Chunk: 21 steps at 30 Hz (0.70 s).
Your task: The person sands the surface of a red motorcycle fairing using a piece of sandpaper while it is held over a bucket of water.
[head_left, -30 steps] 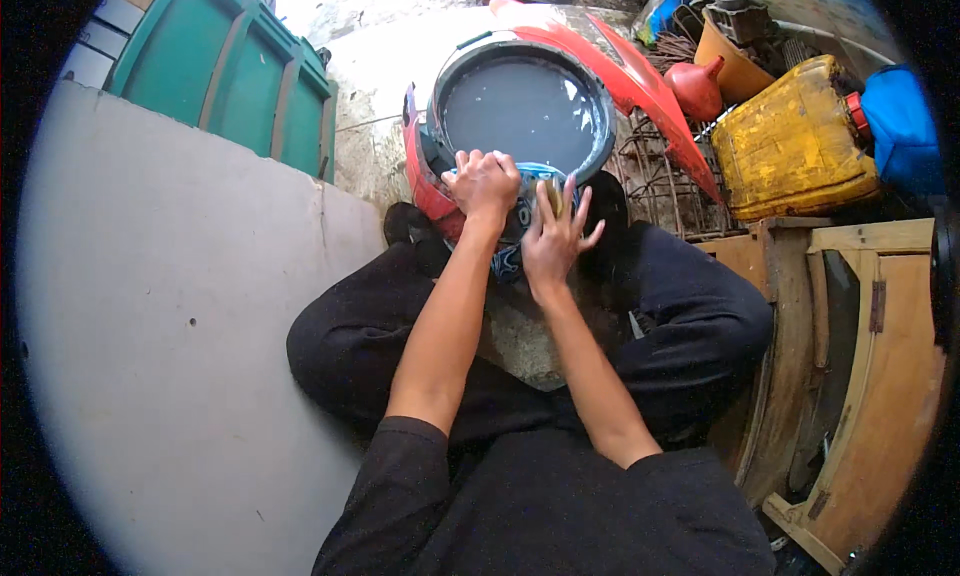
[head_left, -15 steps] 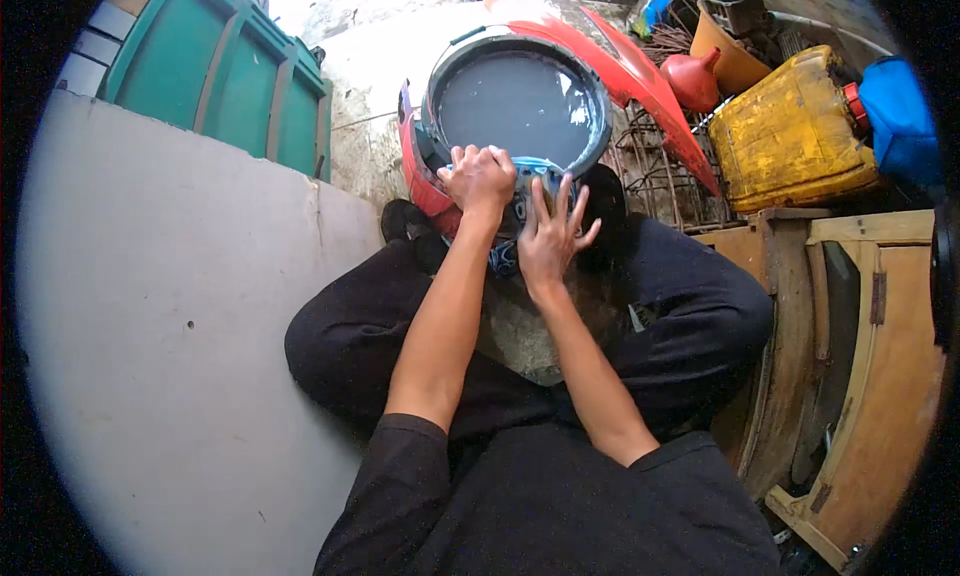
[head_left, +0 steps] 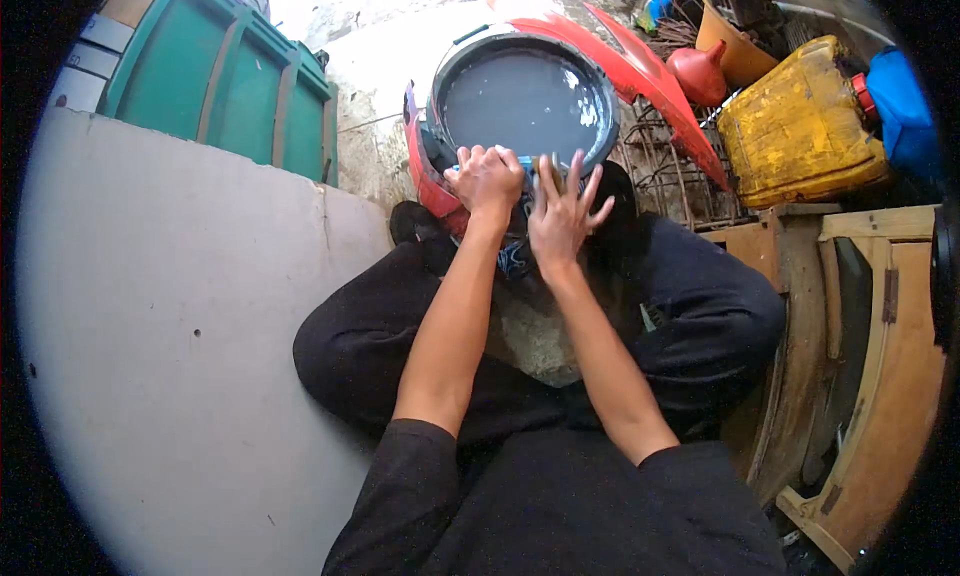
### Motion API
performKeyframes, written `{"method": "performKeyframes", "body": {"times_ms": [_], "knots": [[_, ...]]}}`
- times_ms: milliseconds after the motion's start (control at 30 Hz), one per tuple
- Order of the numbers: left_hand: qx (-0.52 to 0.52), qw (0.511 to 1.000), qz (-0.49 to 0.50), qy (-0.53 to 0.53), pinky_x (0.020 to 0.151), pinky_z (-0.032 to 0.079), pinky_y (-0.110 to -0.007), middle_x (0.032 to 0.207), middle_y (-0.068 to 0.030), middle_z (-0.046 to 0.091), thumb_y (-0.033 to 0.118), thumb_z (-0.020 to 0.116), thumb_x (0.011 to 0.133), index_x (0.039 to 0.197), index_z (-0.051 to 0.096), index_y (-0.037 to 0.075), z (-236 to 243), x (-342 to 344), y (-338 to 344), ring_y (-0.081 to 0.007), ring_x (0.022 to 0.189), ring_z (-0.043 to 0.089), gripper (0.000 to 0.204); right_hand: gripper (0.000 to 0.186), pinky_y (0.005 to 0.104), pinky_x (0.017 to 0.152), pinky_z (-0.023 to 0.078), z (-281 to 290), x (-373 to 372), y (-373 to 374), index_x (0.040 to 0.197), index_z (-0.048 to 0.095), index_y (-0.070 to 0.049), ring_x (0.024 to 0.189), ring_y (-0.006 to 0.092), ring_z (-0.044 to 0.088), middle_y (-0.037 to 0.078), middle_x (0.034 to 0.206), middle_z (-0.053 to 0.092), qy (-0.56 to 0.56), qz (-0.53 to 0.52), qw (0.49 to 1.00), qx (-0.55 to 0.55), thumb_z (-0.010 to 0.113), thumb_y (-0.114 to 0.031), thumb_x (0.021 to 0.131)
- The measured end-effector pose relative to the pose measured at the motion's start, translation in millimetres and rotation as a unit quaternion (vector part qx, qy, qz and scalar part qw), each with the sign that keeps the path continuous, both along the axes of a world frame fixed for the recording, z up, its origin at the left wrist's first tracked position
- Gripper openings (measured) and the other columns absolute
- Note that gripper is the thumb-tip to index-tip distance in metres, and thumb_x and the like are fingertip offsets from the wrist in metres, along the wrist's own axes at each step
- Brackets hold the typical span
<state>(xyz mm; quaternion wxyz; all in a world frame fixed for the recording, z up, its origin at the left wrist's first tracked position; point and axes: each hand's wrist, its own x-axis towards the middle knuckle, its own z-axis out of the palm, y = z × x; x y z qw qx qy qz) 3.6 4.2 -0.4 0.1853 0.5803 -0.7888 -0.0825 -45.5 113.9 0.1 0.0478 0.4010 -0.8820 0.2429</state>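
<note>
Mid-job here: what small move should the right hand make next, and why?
Perhaps a short, light stroke of the right hand across the blue item by the bucket: its fingers are spread at that item's right side, while the left hand is closed at the upper left, seemingly steadying it.

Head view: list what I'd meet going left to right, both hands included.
Green panelled structure, left hand, right hand, red funnel, yellow jerrycan, blue object at the far right.
</note>
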Motion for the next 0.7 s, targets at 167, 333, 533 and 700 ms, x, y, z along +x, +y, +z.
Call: {"method": "performKeyframes", "body": {"times_ms": [167, 333, 533, 700], "knots": [[-0.031, 0.999, 0.007, 0.008, 0.081, 0.044, -0.056, 0.090, -0.0119, 0.072, 0.030, 0.048, 0.090, 0.078, 0.075, 0.005, -7, 3, -1, -0.0311, 0.097, 0.063, 0.040, 0.043, 0.0758, 0.109, 0.008, -19, 17, 19, 0.143, 0.053, -0.036, 0.150, 0.0424, 0.017, 0.008, 0.165, 0.024, 0.007, 0.021, 0.999, 0.023, 0.050, -0.030, 0.100], [-0.007, 1.000, 0.005, -0.002, 0.083, 0.044, -0.056, 0.094, -0.0105, 0.072, 0.031, 0.047, 0.092, 0.081, 0.075, 0.004, 0, -1, 3, -0.0308, 0.100, 0.063, 0.040, 0.044, 0.0754, 0.110, 0.007, -16, 17, 25, 0.143, 0.054, -0.033, 0.151, 0.0427, 0.015, 0.009, 0.165, 0.023, -0.021, 0.003, 1.000, 0.023, 0.051, -0.029, 0.100], [-0.017, 1.000, 0.011, -0.002, 0.083, 0.045, -0.055, 0.094, -0.0109, 0.072, 0.030, 0.047, 0.091, 0.079, 0.075, 0.005, -2, 2, 1, -0.0308, 0.100, 0.063, 0.040, 0.045, 0.0757, 0.110, 0.010, -11, 12, 8, 0.143, 0.053, -0.032, 0.150, 0.0439, 0.016, 0.010, 0.165, 0.024, -0.009, 0.006, 1.000, 0.009, 0.053, -0.026, 0.098], [-0.028, 0.999, 0.007, 0.013, 0.080, 0.045, -0.054, 0.091, -0.0103, 0.071, 0.030, 0.048, 0.091, 0.076, 0.075, 0.005, -1, -2, 3, -0.0312, 0.095, 0.064, 0.039, 0.052, 0.0761, 0.110, 0.006, -21, 28, 45, 0.147, 0.049, -0.038, 0.151, 0.0438, 0.014, 0.010, 0.166, 0.022, -0.046, -0.004, 0.998, 0.043, 0.054, -0.025, 0.097]]}}
